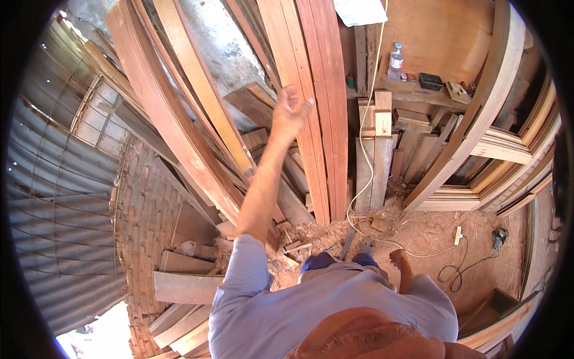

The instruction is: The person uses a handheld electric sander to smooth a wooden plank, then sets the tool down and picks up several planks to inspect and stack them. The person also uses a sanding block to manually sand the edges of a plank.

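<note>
My left hand (290,111) is raised in front of a reddish-brown wooden plank (302,134) that leans upright. Its thumb and fingers stand apart with nothing between them; whether it touches the wood I cannot tell. Right beside that plank is a darker red plank (329,107), also upright. Left of my forearm lean a long curved-looking brown board (161,122) and a yellowish board (206,90). My right hand (399,259) hangs low at my side above the sawdust, holding nothing, its fingers loosely apart.
A pale cable (372,161) runs down to a power strip (458,235) on the sawdust-covered floor (412,230). A green power tool (499,237) lies there. A water bottle (396,62) and a black tray (430,81) stand on a shelf. Wooden frames (502,149) lean at right.
</note>
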Available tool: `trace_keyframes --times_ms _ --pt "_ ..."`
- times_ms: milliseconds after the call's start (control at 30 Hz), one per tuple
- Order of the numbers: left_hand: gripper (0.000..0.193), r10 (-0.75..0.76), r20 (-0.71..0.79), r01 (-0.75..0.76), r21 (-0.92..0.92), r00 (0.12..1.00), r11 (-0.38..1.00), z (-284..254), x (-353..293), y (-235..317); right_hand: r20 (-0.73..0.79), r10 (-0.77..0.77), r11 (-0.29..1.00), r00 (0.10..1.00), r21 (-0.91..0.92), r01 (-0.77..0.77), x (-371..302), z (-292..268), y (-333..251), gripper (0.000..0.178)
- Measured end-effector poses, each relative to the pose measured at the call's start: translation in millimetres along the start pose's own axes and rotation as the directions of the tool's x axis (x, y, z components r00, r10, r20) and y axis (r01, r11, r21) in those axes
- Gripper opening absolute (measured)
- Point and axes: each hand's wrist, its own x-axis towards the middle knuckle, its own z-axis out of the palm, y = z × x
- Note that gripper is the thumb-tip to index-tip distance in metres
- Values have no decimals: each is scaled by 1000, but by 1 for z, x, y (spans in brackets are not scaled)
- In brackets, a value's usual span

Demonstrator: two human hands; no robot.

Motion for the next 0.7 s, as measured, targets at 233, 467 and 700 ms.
trace_keyframes --times_ms 233,467,700 --pt "79 115 -38 -116 -36 993 993 13 162 -87 -459 -170 930 872 218 295 10 -16 52 20" --pt "56 -194 -6 193 -42 981 980 -33 259 -146 319 341 184 884 900 -396 -99 73 -24 22" --pt "71 -151 117 188 -433 982 882 -5 229 -156 493 421 387 761 662 -642 -226 166 -72 24"
